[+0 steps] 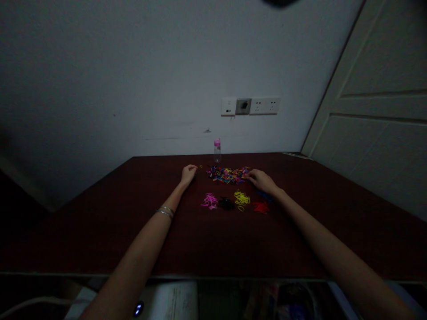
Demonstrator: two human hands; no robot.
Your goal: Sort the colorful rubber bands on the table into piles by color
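Observation:
Small coloured rubber bands lie in a mixed pile (227, 175) on the dark red-brown table. My right hand (262, 180) reaches the pile's right edge, fingertips bent together among the bands; whether they pinch one is too small to tell. My left hand (189, 172) rests on the table left of the pile, its fingers closed together and their contents hidden. Just beyond it lies one loose yellowish band (200, 166). Nearer to me are sorted heaps: pink bands (210, 201), black bands (226, 203), yellow bands (241, 199), red bands (261, 207) and blue bands (264, 195), partly behind my right forearm.
Behind the mixed pile stands a clear bottle with a pink cap (217, 151). The wall behind carries sockets and switches (250, 106). A pale panelled door (376, 115) borders the right side. Below the table's front edge are a white box (170, 300) and other dim items.

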